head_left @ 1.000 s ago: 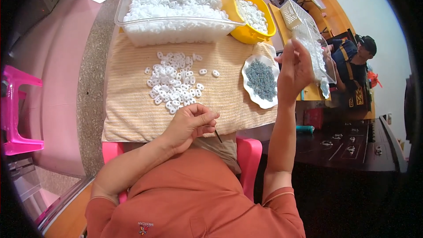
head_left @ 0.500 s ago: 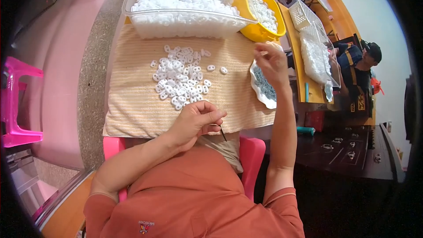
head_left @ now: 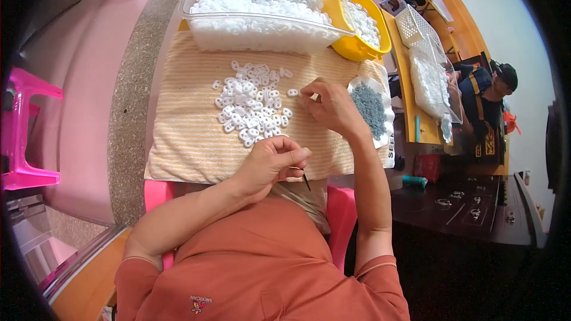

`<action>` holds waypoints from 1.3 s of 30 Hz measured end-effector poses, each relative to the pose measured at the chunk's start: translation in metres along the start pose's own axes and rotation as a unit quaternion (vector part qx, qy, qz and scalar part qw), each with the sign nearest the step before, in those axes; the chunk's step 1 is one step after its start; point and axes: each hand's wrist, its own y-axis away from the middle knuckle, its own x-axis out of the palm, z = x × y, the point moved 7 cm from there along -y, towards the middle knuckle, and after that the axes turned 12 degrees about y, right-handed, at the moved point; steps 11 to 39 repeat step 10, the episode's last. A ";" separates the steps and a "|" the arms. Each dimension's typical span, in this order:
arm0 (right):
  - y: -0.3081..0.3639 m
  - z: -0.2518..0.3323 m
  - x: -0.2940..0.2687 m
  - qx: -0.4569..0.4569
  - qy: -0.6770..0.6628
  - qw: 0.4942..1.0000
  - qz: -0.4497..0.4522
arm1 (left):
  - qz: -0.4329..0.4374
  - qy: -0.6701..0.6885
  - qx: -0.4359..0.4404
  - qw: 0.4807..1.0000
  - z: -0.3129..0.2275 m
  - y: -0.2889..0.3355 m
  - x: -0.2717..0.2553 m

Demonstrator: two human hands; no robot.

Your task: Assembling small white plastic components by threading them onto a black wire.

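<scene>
Left hand pinches a thin dark needle at the striped cloth's near edge; right hand pinches a white ring beside the ring pile mid-cloth

Small white plastic rings are lying scattered in a loose flat heap on the striped cloth (one stray piece sitting just apart, right of the heap), while a thin dark pin is pointing downward.

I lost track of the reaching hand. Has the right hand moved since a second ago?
Yes. The right hand has come down from above the tray of grey bits leftward onto the striped cloth, beside the white rings.
</scene>
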 end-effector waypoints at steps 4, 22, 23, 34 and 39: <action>-0.011 0.013 -0.008 -0.008 0.011 0.997 -0.072 | -0.006 -0.001 0.001 1.000 0.000 0.000 -0.002; -0.037 0.016 0.006 -0.014 0.028 0.997 -0.073 | 0.001 0.002 -0.005 1.000 0.001 0.000 -0.002; -0.037 0.016 0.006 -0.014 0.028 0.997 -0.073 | 0.001 0.002 -0.005 1.000 0.001 0.000 -0.002; -0.037 0.016 0.006 -0.014 0.028 0.997 -0.073 | 0.001 0.002 -0.005 1.000 0.001 0.000 -0.002; -0.037 0.016 0.006 -0.014 0.028 0.997 -0.073 | 0.001 0.002 -0.005 1.000 0.001 0.000 -0.002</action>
